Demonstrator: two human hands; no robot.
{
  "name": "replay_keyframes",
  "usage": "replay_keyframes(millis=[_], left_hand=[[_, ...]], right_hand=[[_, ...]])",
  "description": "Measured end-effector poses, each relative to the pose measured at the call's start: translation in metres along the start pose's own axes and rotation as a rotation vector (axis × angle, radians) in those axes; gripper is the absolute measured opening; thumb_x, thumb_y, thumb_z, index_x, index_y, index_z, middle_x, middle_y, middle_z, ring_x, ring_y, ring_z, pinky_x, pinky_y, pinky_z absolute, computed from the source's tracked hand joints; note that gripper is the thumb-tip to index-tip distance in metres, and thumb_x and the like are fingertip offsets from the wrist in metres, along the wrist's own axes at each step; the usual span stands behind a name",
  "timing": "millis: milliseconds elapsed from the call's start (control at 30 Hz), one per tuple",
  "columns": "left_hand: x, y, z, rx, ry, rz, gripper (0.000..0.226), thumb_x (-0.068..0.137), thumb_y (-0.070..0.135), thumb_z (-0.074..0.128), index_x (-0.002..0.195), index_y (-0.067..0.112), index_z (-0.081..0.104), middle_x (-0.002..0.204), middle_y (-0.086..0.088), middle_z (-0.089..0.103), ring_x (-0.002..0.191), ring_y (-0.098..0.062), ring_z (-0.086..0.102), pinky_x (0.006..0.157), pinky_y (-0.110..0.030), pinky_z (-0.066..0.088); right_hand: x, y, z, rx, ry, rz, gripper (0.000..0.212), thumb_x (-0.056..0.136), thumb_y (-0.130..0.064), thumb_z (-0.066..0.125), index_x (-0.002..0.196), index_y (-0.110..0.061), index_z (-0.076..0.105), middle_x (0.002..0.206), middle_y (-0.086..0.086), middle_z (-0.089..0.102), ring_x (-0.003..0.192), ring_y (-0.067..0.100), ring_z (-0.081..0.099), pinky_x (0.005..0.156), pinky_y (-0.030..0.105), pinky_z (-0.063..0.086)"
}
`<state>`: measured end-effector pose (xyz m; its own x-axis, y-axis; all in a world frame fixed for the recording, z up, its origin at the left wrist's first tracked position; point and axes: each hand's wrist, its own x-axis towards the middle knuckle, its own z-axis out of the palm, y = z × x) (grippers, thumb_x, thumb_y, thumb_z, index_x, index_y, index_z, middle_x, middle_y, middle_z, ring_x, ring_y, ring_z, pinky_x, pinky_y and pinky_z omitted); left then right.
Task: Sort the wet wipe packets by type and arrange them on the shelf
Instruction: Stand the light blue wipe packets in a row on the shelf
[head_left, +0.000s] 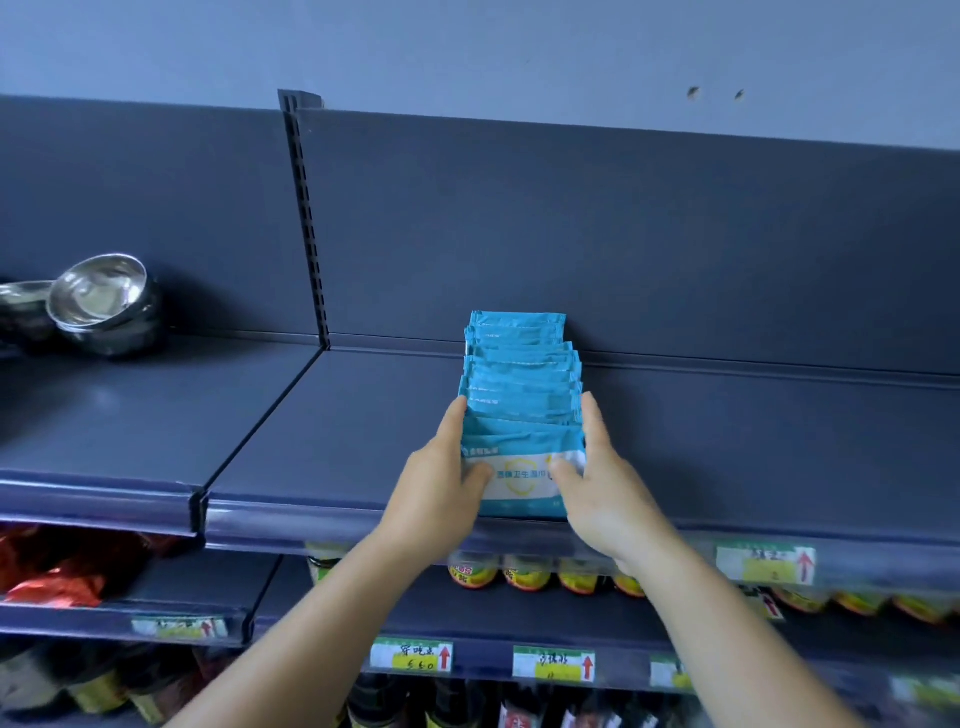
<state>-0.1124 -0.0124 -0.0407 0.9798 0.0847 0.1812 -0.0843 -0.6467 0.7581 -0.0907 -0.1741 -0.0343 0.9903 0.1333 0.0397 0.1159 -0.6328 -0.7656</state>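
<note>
Both my hands clamp the row of blue wet wipe packets (522, 410) on the top shelf (363, 415), left hand (441, 486) and right hand (605, 488) pinching the front packet's sides.

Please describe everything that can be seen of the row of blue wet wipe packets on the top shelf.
The row of blue wet wipe packets stands on the dark top shelf, running from its front edge to the back panel. The packets look like soft plastic film with crimped top edges, upright and overlapping. The front packet shows a white panel with printed characters and a yellow ring. The left hand and right hand press the row's sides, thumbs on the front packet.
</note>
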Motion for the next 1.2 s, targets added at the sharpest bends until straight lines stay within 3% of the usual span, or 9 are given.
replay_keyframes(millis=[133, 233, 333, 433, 600, 733, 967, 1067, 1200], left_hand=[[0.005, 0.000, 0.001, 0.035, -0.031, 0.036, 0.058, 0.098, 0.015, 0.042, 0.145, 0.034, 0.013, 0.087, 0.008, 0.058, 0.071, -0.012, 0.055, 0.061, -0.029, 0.046], [0.013, 0.002, -0.003, 0.143, -0.016, 0.106, 0.055, 0.096, 0.010, 0.043, 0.142, 0.029, 0.019, 0.139, 0.000, 0.044, 0.104, -0.018, 0.053, 0.081, -0.032, 0.046], [0.018, 0.003, -0.003, 0.601, 0.003, 0.244, 0.072, 0.096, 0.011, 0.043, 0.151, 0.025, -0.001, 0.160, 0.004, -0.009, 0.146, -0.019, 0.007, 0.113, -0.040, 0.021], [0.019, 0.003, -0.003, 0.915, -0.108, 0.365, 0.068, 0.101, 0.031, 0.039, 0.152, 0.022, -0.005, 0.160, 0.005, -0.008, 0.146, -0.018, -0.017, 0.117, -0.047, -0.003], [0.020, 0.005, -0.008, 1.098, -0.152, 0.444, 0.070, 0.101, 0.040, 0.037, 0.152, 0.021, -0.007, 0.159, -0.002, 0.001, 0.148, -0.020, -0.001, 0.117, -0.045, 0.003], [0.026, 0.009, -0.012, 1.075, -0.162, 0.497, 0.071, 0.099, 0.040, 0.043, 0.152, 0.022, -0.001, 0.156, -0.003, 0.014, 0.144, -0.021, 0.014, 0.115, -0.037, 0.017], [0.022, 0.006, -0.007, 1.057, -0.151, 0.444, 0.076, 0.096, 0.042, 0.045, 0.152, 0.020, -0.001, 0.153, -0.004, 0.016, 0.142, -0.022, 0.016, 0.115, -0.040, 0.015], [0.020, 0.007, -0.008, 1.009, -0.161, 0.426, 0.080, 0.093, 0.049, 0.045, 0.152, 0.020, 0.000, 0.156, -0.005, 0.012, 0.145, -0.023, 0.008, 0.117, -0.042, 0.010], [0.019, 0.008, -0.002, 0.958, -0.178, 0.397, 0.083, 0.093, 0.056, 0.041, 0.152, 0.021, -0.006, 0.160, -0.003, -0.003, 0.147, -0.022, -0.008, 0.118, -0.045, -0.003]], right_hand=[[-0.001, -0.004, 0.004, -0.040, 0.007, 0.041, 0.068, 0.102, -0.025, 0.033, 0.149, -0.039, -0.014, 0.150, -0.005, 0.036, 0.100, 0.021, 0.054, 0.076, 0.028, 0.036], [0.003, -0.003, 0.004, -0.187, -0.012, 0.044, 0.071, 0.100, -0.018, 0.038, 0.151, -0.033, -0.009, 0.158, -0.008, 0.015, 0.120, 0.025, 0.050, 0.080, 0.027, 0.038], [-0.003, -0.006, 0.007, -0.384, 0.090, -0.074, 0.080, 0.094, -0.007, 0.046, 0.152, -0.029, -0.006, 0.159, -0.008, -0.016, 0.147, 0.022, 0.011, 0.109, 0.033, 0.031], [-0.007, -0.002, 0.008, -0.652, 0.139, -0.258, 0.072, 0.095, -0.009, 0.045, 0.152, -0.025, 0.003, 0.160, -0.005, -0.008, 0.147, 0.019, -0.010, 0.118, 0.036, 0.011], [-0.007, 0.000, 0.008, -0.663, 0.139, -0.266, 0.053, 0.101, -0.020, 0.038, 0.151, -0.020, 0.018, 0.158, -0.006, 0.018, 0.148, 0.017, 0.002, 0.116, 0.032, 0.017], [-0.004, -0.003, 0.009, -0.592, 0.124, -0.233, 0.057, 0.099, -0.017, 0.047, 0.150, -0.019, 0.022, 0.156, -0.006, 0.023, 0.147, 0.016, 0.007, 0.115, 0.032, 0.021], [-0.001, -0.003, -0.001, -0.546, 0.019, -0.241, 0.064, 0.097, -0.022, 0.052, 0.151, -0.026, 0.019, 0.158, -0.008, 0.018, 0.148, 0.013, 0.004, 0.115, 0.034, 0.020], [-0.001, -0.007, -0.009, -0.287, -0.011, -0.155, 0.079, 0.091, -0.036, 0.058, 0.152, -0.031, 0.007, 0.156, -0.016, 0.017, 0.143, 0.009, 0.019, 0.109, 0.032, 0.028], [0.020, -0.013, -0.024, 0.096, 0.022, 0.008, 0.061, 0.095, -0.046, 0.046, 0.147, -0.030, 0.019, 0.123, -0.026, 0.037, 0.115, 0.009, 0.045, 0.089, 0.026, 0.034]])
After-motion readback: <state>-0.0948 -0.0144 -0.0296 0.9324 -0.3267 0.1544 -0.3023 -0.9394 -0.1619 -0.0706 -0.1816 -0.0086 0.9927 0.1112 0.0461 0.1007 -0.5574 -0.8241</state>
